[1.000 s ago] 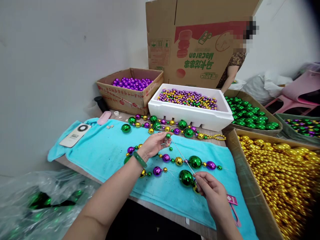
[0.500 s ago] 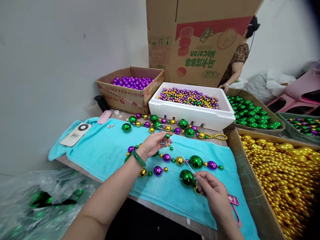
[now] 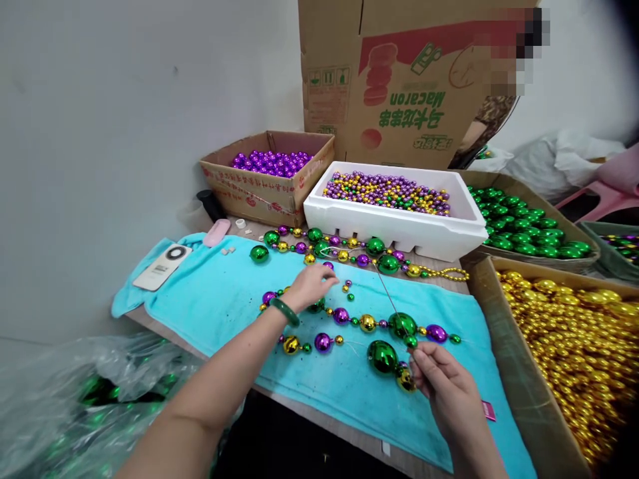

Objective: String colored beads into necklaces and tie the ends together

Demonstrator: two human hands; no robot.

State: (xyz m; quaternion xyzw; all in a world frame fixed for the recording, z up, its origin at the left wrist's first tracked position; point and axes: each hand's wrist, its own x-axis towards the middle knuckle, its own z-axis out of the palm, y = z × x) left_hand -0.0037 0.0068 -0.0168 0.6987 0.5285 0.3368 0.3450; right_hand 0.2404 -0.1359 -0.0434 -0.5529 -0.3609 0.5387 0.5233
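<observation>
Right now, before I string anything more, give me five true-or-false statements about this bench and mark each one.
1. The right hand holds a thin needle. True.
2. The white foam box holds only green beads. False: the white foam box holds mixed purple, gold and green beads.
3. The green bangle is on the right wrist. False: the green bangle is at the wrist of the left hand.
4. Gold beads fill a box to the right of the blue towel. True.
5. The Macaron lettering is upright. False: the Macaron lettering is upside down.
</observation>
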